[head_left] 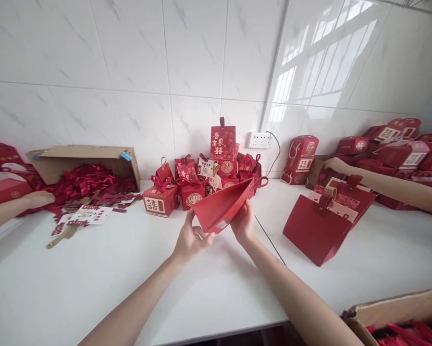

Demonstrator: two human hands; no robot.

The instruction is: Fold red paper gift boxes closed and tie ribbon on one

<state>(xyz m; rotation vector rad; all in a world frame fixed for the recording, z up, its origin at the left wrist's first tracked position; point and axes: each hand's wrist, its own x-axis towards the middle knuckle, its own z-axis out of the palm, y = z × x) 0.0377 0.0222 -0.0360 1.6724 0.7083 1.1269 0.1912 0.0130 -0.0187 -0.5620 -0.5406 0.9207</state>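
Note:
I hold a flat, unfolded red paper box (221,204) above the white table (129,278), tilted up to the right. My left hand (190,238) pinches its lower left edge with curled fingers. My right hand (243,222) grips its lower right side from beneath. Just behind it stands a cluster of finished red gift boxes (187,190) with ribbons and gold characters, topped by a taller red box (223,142).
An open cardboard carton (79,161) spilling red ribbons lies at left, where another person's hand (39,198) rests. At right, a second person's arm (377,185) reaches among red boxes. A stack of flat red boxes (318,230) leans nearby. A cardboard box (396,312) sits bottom right.

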